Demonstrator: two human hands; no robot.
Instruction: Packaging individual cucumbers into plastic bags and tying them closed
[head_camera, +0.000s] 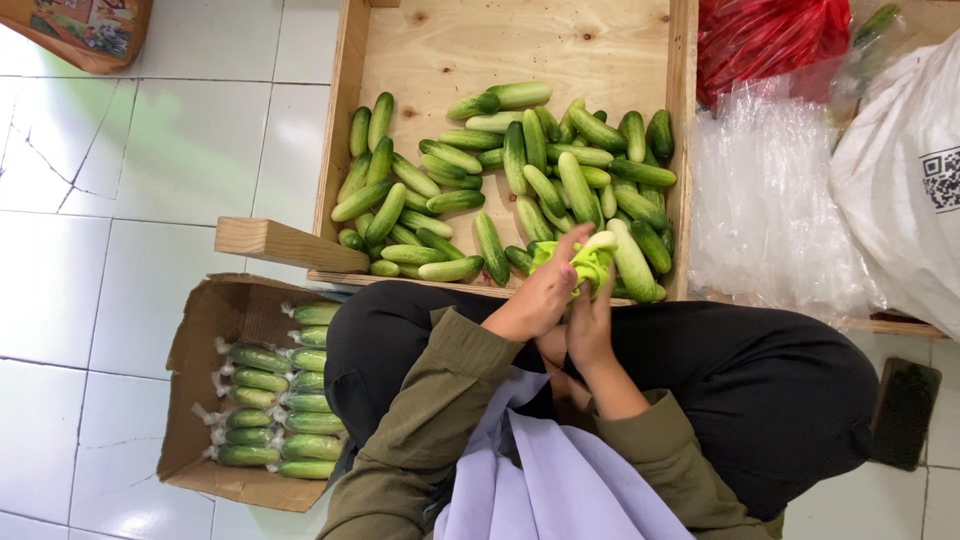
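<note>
both hands, left hand and right hand, closed on one cucumber and green cloth, 6 o'clock edge of crate; risk: slick skin slips, drops onto pile.

A brown cardboard box of clear-wrapped cucumbers sits on the floor's left; red bag, clear bags, and a white sack with square black code label lie right.

I see a floor of pale, glossy white tiles with thin cracks at the left, evenly lit. A dark mat, or something like it, lies at the right edge. Clear plastic sheeting and a white sack crowd the upper right.
</note>
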